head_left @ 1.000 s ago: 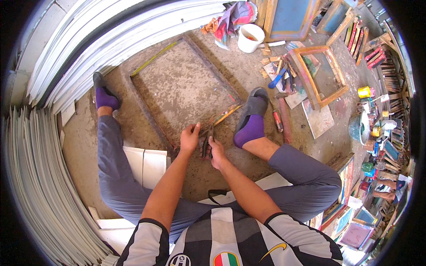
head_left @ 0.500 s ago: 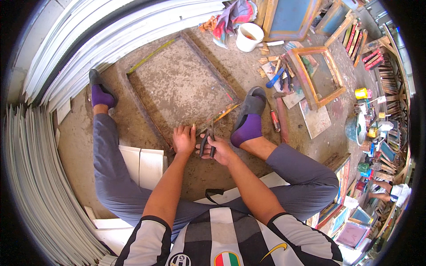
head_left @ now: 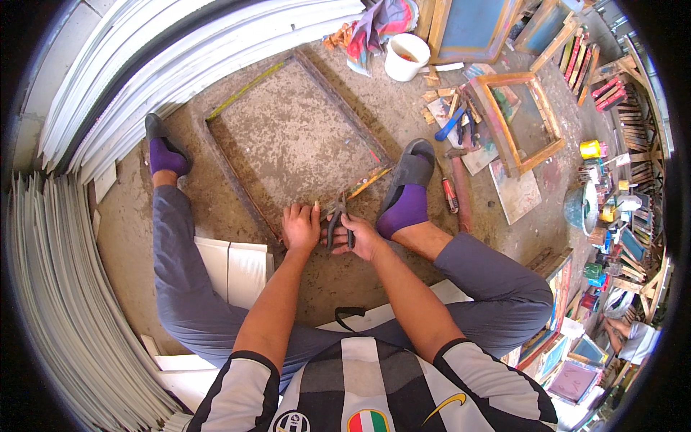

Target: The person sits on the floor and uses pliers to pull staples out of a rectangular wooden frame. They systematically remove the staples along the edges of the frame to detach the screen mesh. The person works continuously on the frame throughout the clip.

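Two bare hands meet at the near side of a worn wooden frame point(head_left: 344, 108), as I view them remotely through the head camera. Fingers of the right hand point(head_left: 362, 237) curl around a pair of black-handled pliers point(head_left: 333, 229); I see the handles spread apart, the nose pointing away from the wearer toward the near rail. Whether the tips grip anything, I cannot tell. Fingers of the left hand point(head_left: 301, 227) bend downward over that rail, just beside the pliers; I cannot make out whether they pinch anything or merely press.

Next outward, the frame lies flat on the stained floor between the wearer's feet, its right near corner close to a dark shoe point(head_left: 421, 155). Floor shows through the opening; I see no sheet stretched across it. I judge the work to be partway: the far and side rails look bare, while the spot at the pliers seems unfinished. How much is left there, the hands hide from me.

Beyond the shoe lie a red-handled tool point(head_left: 450, 194) and a hammer point(head_left: 462, 191); farther off, a smaller frame point(head_left: 541, 155) and a white bucket point(head_left: 404, 70).
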`<state>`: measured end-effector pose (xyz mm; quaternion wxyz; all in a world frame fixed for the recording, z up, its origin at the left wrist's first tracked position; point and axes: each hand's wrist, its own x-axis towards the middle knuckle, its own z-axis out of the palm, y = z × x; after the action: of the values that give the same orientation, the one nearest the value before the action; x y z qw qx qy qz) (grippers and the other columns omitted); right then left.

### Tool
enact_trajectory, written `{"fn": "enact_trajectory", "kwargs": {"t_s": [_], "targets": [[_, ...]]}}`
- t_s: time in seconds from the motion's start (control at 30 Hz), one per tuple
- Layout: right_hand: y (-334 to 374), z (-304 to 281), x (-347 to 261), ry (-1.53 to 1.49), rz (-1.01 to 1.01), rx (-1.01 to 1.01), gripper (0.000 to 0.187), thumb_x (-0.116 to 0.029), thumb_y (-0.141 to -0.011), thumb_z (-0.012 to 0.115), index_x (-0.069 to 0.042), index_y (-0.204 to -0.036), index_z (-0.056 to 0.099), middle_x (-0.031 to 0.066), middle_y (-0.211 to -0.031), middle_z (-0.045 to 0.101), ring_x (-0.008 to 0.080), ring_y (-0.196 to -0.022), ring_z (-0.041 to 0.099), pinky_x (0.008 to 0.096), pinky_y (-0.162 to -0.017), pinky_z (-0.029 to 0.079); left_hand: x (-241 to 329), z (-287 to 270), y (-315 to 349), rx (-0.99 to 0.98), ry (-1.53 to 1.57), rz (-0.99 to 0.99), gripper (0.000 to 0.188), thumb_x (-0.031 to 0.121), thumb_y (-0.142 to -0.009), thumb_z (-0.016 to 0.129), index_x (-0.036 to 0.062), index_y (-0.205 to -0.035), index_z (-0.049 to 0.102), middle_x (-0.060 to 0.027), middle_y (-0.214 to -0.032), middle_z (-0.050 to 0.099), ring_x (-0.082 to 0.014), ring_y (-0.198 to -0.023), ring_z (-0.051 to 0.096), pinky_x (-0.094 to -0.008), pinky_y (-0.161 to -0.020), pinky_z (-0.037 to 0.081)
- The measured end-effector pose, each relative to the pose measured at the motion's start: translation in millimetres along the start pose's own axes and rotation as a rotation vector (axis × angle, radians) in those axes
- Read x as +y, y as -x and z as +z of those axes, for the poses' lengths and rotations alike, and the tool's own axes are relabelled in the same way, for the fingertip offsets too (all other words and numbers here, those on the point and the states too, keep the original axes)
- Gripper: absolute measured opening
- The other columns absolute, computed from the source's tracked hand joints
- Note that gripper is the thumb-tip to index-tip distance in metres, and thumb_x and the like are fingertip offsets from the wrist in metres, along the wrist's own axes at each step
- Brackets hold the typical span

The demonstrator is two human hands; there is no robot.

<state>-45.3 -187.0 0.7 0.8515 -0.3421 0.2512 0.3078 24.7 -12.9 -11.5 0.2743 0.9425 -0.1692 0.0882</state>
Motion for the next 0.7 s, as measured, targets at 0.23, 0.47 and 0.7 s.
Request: {"fn": "enact_trajectory", "kwargs": {"t_s": [0.23, 0.47, 0.7], "targets": [[-8.0, -5.6, 14.9, -0.079, -0.032, 0.069, 0.049, -0.046, -0.104, 0.048, -0.007, -0.131, 0.055, 0.0118, -0.104, 0.071, 0.0256, -0.093, 0.070, 0.0434, -0.077, 0.059, -0.5, 1.5, 0.1, -0.053, -0.050, -0.027, 0.028, 0.028, -0.097, 0.060, 0.0041, -0.087, 0.069, -0.0134, -0.096, 0.063, -0.0361, -0.094, 0.057, -0.0481, -0.082, 0.046], [-14.0, 15.7, 22.3, 0.018, -0.170, 0.287, 0.040, -0.043, -0.103, 0.052, -0.004, -0.110, 0.059, 0.0112, -0.084, 0.068, 0.0222, -0.067, 0.068, 0.0397, -0.063, 0.058, 2.9, 3.1, -0.6, -0.069, -0.171, -0.062, 0.028, 0.029, -0.101, 0.054, 0.0038, -0.098, 0.066, -0.0155, -0.102, 0.061, -0.0371, -0.100, 0.055, -0.0500, -0.086, 0.044], [-9.7, 39.2, 19.2, -0.061, -0.197, 0.405, 0.038, -0.042, -0.102, 0.054, -0.005, -0.101, 0.059, 0.0092, -0.071, 0.065, 0.0203, -0.054, 0.062, 0.0351, -0.050, 0.052, 11.6, -1.5, -4.5, -0.252, -0.277, -0.154, 0.029, 0.033, -0.102, 0.051, 0.0071, -0.108, 0.063, -0.0141, -0.112, 0.060, -0.0349, -0.109, 0.054, -0.0496, -0.092, 0.043]]}}
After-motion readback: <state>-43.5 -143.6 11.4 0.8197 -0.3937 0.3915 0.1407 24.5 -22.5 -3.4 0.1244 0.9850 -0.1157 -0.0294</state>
